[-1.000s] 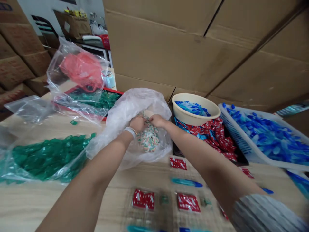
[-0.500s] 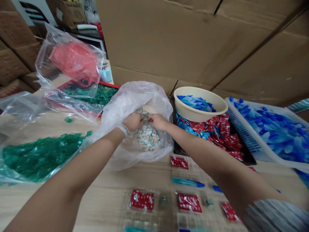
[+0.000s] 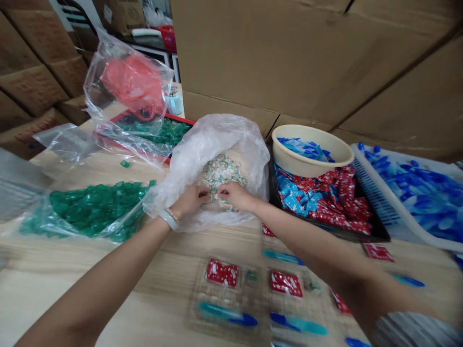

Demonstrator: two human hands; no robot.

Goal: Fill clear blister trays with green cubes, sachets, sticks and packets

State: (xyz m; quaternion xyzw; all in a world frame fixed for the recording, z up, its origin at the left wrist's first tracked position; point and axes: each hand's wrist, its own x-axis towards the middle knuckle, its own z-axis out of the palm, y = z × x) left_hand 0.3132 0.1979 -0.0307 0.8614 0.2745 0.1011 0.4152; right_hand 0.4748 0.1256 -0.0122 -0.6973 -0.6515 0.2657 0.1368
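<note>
Head view, near centre: left hand (image 3: 194, 200), thumb and fingertips drawn together at the near side of the open milky plastic bag (image 3: 190, 161); right hand (image 3: 235, 195), fingers curled, just beside it; grip on any single piece: cannot tell, too small and blurred

Small striped pieces (image 3: 222, 169), heaped inside the bag, mostly just beyond the fingertips

Nearer the body: red packets (image 3: 222, 273) in clear trays

Handling, as judged: pinch lightly, tease overlapping pieces apart, count by feel and sight, keep loose film off the wrists, lift clear of the bag's edge to avoid spilling
</note>
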